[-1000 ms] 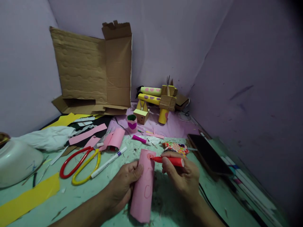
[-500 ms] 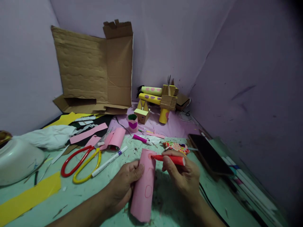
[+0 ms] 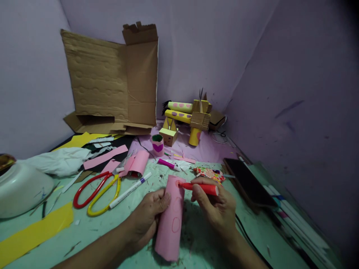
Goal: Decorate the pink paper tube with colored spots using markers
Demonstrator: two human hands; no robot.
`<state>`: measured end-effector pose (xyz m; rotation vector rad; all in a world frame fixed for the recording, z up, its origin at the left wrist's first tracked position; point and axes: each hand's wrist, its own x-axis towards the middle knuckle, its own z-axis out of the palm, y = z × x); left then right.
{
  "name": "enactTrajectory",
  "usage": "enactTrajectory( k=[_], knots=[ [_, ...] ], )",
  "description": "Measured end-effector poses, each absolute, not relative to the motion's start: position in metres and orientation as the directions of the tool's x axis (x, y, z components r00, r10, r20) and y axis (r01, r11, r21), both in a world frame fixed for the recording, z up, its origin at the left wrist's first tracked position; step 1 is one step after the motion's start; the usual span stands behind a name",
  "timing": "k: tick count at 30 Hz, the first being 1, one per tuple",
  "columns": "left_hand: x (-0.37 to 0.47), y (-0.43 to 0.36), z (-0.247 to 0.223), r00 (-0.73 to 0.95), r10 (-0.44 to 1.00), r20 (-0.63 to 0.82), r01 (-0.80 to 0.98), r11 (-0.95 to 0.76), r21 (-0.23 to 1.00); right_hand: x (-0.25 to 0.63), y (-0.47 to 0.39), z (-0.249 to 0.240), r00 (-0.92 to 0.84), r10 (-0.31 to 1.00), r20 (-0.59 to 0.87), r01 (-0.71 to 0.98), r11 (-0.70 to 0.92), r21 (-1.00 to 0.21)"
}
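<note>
A pink paper tube (image 3: pixel 169 235) is gripped near its upper left side by my left hand (image 3: pixel 150 216), thumb on top. Red oval outlines run along the tube's face. My right hand (image 3: pixel 215 209) holds a red marker (image 3: pixel 203 188), its tip touching the ring near the tube's far end. Left of my hands lie scissors (image 3: pixel 97 194) with one red and one yellow handle, and a white marker (image 3: pixel 130 190). Beyond the tube is a purple marker (image 3: pixel 169 164).
A white bowl (image 3: pixel 25 190) and a yellow paper strip (image 3: pixel 36 233) lie at left. A phone (image 3: pixel 249 183) and several white sticks (image 3: pixel 297 218) are at right. Open cardboard (image 3: pixel 112 78) stands behind, near yellow paper-tube figures (image 3: pixel 179 116) and a pink cup (image 3: pixel 157 148).
The red marker's tip has shifted very slightly left within the top ring. My left hand keeps its hold on the tube, and the view has moved a touch.
</note>
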<state>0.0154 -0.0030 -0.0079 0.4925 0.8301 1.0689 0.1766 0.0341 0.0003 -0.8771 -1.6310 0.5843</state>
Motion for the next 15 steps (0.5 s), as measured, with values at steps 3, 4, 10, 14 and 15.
enactTrajectory(
  k=[3, 4, 10, 14, 15],
  knots=[
    [0.0152, -0.0035, -0.0079, 0.241, 0.905, -0.349, -0.564, 0.424, 0.709, 0.1758, 0.0336, 0.0012, -0.057, 0.805, 0.591, 0.195, 0.589, -0.784],
    [0.0150, -0.0036, -0.0077, 0.243, 0.903, -0.353, -0.563, 0.428, 0.706, 0.1753, 0.0330, 0.0013, -0.016, 0.813, 0.582, 0.165, 0.577, -0.800],
    [0.0145, -0.0043, -0.0070, 0.267, 0.889, -0.373, -0.551, 0.458, 0.697, 0.1734, 0.0304, -0.0011, 0.166, 0.831, 0.531, 0.064, 0.529, -0.846],
    [0.0141, -0.0039, -0.0088, 0.254, 0.896, -0.363, -0.558, 0.443, 0.702, 0.1755, 0.0334, -0.0030, 0.036, 0.795, 0.605, 0.154, 0.594, -0.789],
    [0.0140, -0.0037, -0.0094, 0.251, 0.897, -0.365, -0.558, 0.442, 0.702, 0.1760, 0.0340, -0.0031, 0.016, 0.792, 0.610, 0.178, 0.598, -0.781]
  ],
)
